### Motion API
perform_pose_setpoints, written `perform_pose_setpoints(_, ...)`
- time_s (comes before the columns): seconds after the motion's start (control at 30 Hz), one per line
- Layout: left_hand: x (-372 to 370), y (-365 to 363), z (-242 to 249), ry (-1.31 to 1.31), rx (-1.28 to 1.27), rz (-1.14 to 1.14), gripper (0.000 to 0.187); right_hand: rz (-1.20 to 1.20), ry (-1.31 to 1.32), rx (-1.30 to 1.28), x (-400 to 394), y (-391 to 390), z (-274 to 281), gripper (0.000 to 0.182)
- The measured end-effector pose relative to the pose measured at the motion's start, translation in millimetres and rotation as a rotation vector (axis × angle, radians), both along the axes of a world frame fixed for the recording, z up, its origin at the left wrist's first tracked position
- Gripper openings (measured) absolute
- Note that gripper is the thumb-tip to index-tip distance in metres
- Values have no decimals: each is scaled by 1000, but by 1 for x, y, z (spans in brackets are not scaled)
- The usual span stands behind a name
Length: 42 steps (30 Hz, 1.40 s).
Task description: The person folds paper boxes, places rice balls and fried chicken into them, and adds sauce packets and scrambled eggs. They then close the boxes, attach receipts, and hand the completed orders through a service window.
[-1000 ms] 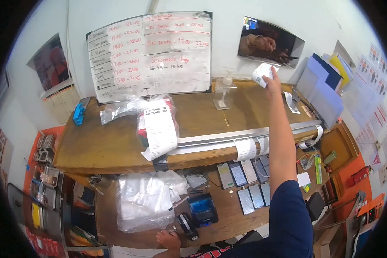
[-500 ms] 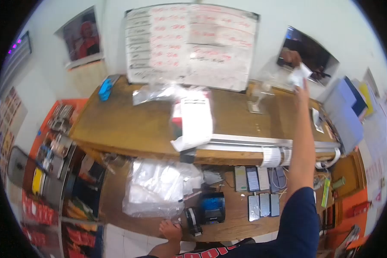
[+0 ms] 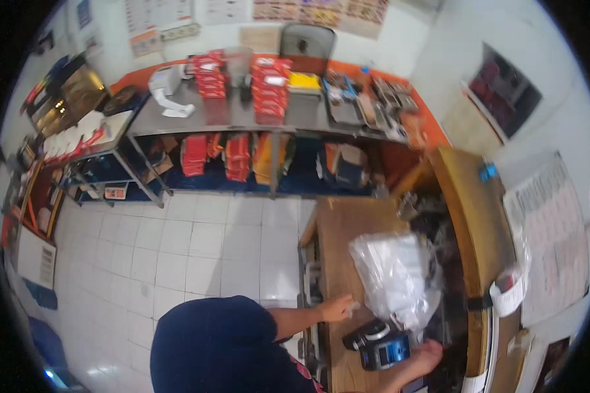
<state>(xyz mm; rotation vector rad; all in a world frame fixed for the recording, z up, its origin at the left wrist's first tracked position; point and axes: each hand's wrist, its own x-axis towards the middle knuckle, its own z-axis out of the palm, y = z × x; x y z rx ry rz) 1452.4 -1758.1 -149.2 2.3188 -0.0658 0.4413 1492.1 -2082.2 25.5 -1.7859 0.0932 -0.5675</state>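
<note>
My left hand (image 3: 337, 308) is over the near edge of the wooden desk (image 3: 342, 226), fingers closed round a small pale thing that I cannot make out. To its right lies a pile of clear plastic bags (image 3: 396, 272). My right hand (image 3: 427, 355) is low over the desk, beside a black device with a blue front (image 3: 385, 354); its fingers are smeared by motion. A second black device (image 3: 368, 333) sits between my hands, close against the blue one.
A raised wooden counter (image 3: 455, 190) borders the desk on the right, with a paper in plastic (image 3: 508, 295) at its edge. Across the tiled floor (image 3: 177, 255) stands a steel table (image 3: 239, 121) bearing stacks of red packets (image 3: 270, 92) and a white printer (image 3: 166, 80).
My view has swung left, towards the steel table. My right hand has come down from the counter top, where it held a white slip near another person's hand, to the desk.
</note>
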Motion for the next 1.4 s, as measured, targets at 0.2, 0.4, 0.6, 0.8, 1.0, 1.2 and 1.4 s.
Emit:
perform_pose_setpoints(0.2,-227,222,93,-54,-267,-246,19,942,644,394,-258,402,-32,71)
perform_pose_setpoints(0.4,-478,436,137,-347,-301,476,50,1370,1172,892,-439,653,-15,49)
perform_pose_setpoints(0.6,-637,589,164,-38,118,683,82,1726,1272,422,-538,846,-57,34)
perform_pose_setpoints(0.8,-789,736,117,-10,-81,800,91,1712,1277,240,-632,1009,-90,26)
perform_pose_setpoints(1.0,-1072,890,-47,317,-605,1399,53,1593,778,118,-698,1295,-135,14)
perform_pose_setpoints(1.2,-1299,807,-71,1011,-1022,2364,36,1294,-67,197,-785,1657,8,19)
perform_pose_setpoints(1.4,-1327,838,-40,673,-1434,2350,37,901,-528,181,-852,1978,82,32)
